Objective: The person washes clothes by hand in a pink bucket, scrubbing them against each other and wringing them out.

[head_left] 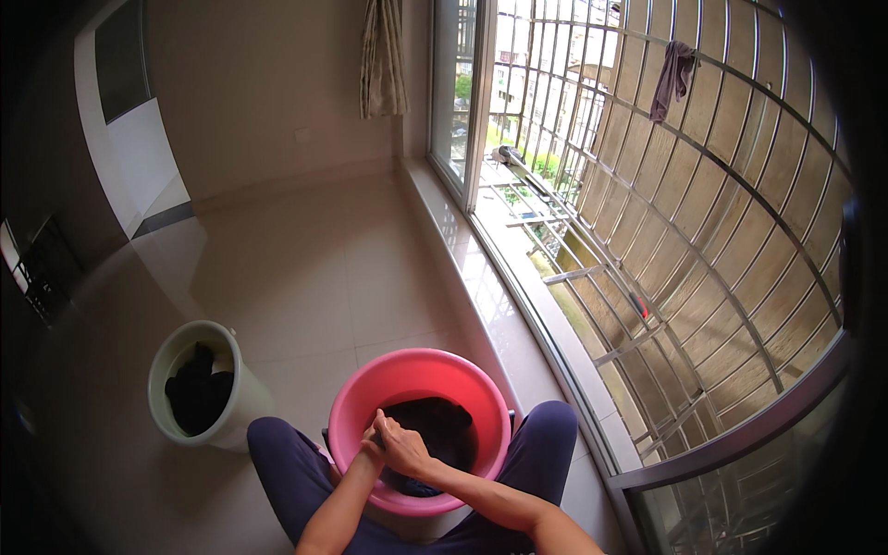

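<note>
A round pink plastic tub (485, 402) stands between my knees, with dark wet-looking cloth (444, 430) lying inside it. Over its left part my two hands are pressed together. My right hand (402, 444) lies over my left hand (374, 444), its fingers bent around it. A small dark bit shows between them, too little to tell whether it is cloth. Much of my left hand is hidden under the right one.
To the left, a pale plastic bucket (244, 388) holds black cloth (200, 392). A raised tiled sill (479, 277) and a sliding window frame run along the right, with metal bars outside. A purplish cloth (673, 80) hangs on the bars. A curtain (383, 62) hangs ahead.
</note>
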`<state>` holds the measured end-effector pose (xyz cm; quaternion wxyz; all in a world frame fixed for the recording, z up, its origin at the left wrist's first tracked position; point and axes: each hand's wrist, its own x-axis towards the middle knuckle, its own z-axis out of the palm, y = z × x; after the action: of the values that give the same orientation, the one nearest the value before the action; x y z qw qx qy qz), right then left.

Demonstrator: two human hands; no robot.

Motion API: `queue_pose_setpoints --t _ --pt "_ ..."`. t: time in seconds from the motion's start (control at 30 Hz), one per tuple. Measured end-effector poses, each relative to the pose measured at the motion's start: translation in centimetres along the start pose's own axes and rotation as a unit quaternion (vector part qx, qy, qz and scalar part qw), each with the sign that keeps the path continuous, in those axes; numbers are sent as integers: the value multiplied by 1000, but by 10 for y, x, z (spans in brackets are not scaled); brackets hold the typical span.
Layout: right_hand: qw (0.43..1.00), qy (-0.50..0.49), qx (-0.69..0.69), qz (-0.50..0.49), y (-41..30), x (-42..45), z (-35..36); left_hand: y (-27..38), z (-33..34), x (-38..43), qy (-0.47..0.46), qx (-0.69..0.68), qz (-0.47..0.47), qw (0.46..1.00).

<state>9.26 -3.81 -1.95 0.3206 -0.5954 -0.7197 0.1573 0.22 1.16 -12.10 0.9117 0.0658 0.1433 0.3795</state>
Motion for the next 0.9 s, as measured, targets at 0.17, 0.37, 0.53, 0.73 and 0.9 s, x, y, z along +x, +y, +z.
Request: queue_pose_setpoints --t 0.17,0.37,0.53,0.73,0.9 --pt "994 88 -30 51 38 23 0 -13 20 3 80 19 -36 996" --pt "993 72 -63 -71 19 2 8 -13 47 2 99 13 -26 995" --pt "994 57 -63 72 23 24 -10 -8 54 -5 89 41 -61 993" --pt "986 56 99 123 36 29 -39 5 98 -26 90 319 -31 943" --pt "971 -69 158 168 54 34 -63 26 97 -31 142 641 48 753"
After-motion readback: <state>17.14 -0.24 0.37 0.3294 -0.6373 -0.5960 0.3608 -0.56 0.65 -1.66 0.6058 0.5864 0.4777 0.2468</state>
